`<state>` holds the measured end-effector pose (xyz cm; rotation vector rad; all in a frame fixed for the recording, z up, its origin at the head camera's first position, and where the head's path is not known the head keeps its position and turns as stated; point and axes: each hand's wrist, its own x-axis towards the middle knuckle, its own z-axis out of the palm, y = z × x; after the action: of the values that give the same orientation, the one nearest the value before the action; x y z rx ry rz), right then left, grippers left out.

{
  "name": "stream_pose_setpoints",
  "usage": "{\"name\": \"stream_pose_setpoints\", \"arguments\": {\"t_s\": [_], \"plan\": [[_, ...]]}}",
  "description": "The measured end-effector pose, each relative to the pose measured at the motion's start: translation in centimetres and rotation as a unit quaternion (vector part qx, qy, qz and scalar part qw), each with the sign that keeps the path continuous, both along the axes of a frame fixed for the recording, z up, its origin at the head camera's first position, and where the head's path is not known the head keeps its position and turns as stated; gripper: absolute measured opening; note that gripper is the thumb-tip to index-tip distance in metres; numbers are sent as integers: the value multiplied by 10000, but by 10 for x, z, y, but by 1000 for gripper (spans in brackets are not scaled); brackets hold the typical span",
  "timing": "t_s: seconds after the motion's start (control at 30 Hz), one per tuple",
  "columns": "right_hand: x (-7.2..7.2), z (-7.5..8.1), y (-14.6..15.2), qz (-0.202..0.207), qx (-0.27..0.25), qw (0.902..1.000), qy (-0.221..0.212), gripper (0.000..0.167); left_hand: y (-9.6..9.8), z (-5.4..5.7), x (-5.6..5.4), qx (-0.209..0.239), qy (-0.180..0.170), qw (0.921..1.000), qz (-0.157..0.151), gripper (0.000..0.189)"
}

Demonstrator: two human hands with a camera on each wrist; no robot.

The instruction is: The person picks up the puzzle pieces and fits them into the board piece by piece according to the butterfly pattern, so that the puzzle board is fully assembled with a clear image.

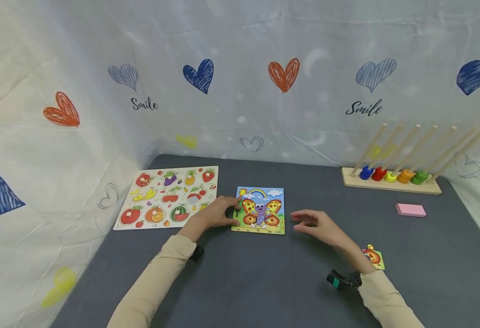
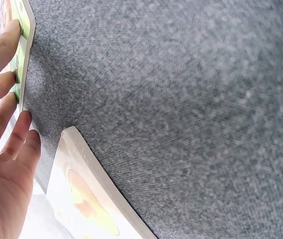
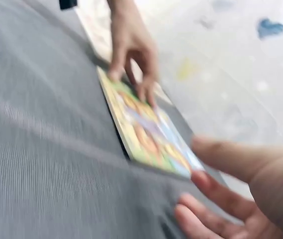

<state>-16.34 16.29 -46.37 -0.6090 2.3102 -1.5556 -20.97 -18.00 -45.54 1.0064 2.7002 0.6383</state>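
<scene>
A small square butterfly puzzle board lies flat on the dark grey table. My left hand is at its left edge. In the left wrist view, the fingers extend over the green border, with fingertips resting on the board. Just off the board's right edge is my right hand, fingers loosely bent and nothing in them; the right wrist view shows thumb and fingers apart beside the board's corner. Beyond my right forearm, which partly hides it, lies a small butterfly-patterned puzzle piece.
A large fruit puzzle board lies at the left, close to my left hand. At the back right stands a wooden peg rack with coloured rings and tall slanting sticks. A pink block lies in front of it. Heart-printed cloth walls the table.
</scene>
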Motion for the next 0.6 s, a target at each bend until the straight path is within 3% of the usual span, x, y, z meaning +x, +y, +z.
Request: {"name": "stream_pose_setpoints", "arguments": {"t_s": [0.17, 0.47, 0.6], "plan": [[18, -1, 44, -8, -90, 9999, 105, 45, 1, 0, -2, -86, -46, 9999, 24, 67], [47, -9, 125, -427, -278, 9984, 227, 45, 2, 0, -2, -74, -23, 10000, 52, 61], [57, -12, 151, -509, -179, 9980, 336, 45, 1, 0, -2, -59, -31, 10000, 18, 49]]}}
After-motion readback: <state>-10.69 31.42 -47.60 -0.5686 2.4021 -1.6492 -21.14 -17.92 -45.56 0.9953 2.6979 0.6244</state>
